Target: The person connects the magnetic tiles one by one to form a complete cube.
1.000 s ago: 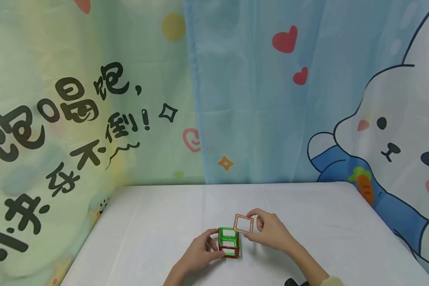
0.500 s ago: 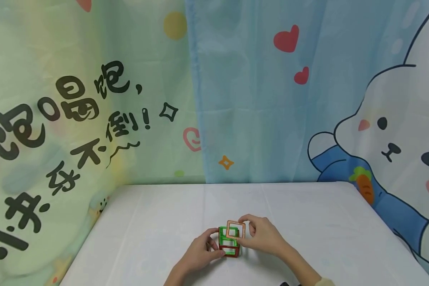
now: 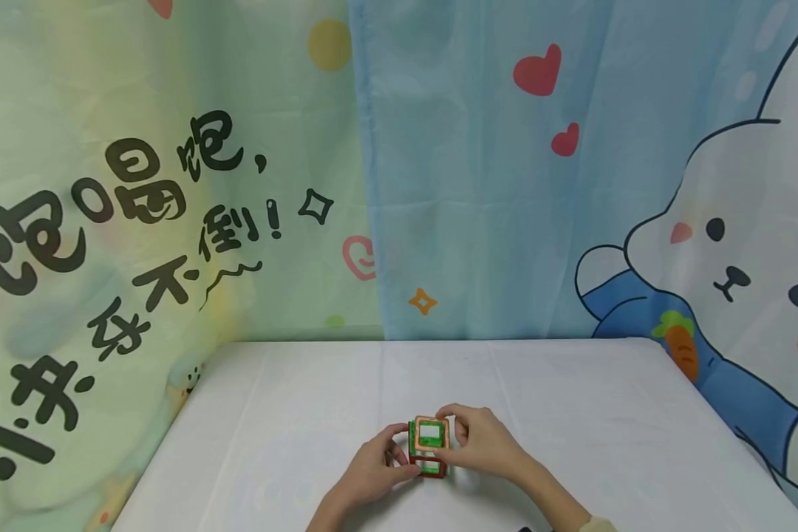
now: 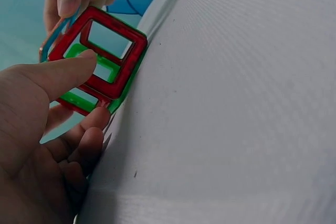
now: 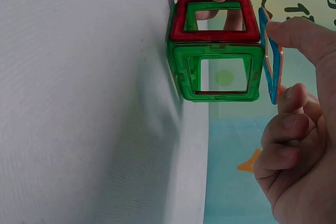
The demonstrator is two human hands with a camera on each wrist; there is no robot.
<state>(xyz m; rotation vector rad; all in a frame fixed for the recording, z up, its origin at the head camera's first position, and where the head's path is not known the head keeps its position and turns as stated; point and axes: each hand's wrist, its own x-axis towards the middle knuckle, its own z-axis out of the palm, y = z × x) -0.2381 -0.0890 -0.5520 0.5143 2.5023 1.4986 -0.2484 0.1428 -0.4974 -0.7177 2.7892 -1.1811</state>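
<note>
A small cube of see-through red and green square magnetic tiles (image 5: 218, 97) stands on the white table. My left hand (image 3: 377, 467) grips it from the left, its thumb across a red tile (image 4: 129, 66) and other fingers behind. Between thumb and fingertips, my right hand (image 3: 484, 445) pinches a single square tile (image 3: 432, 419), orange on the outside with blue showing on its inner side (image 5: 273, 80). This tile lies over the cube's top, slightly tilted in the right wrist view, close against one edge. Whether it touches all round cannot be told.
A white cloth (image 3: 292, 414) covers the table. Behind it hangs a printed curtain (image 3: 465, 222) with lettering, hearts and a rabbit. A small dark object (image 3: 524, 529) shows at the bottom edge by the right forearm.
My right hand has carried the orange tile left and down, from beside the cube to over its top. The left hand keeps its grip on the cube in place.
</note>
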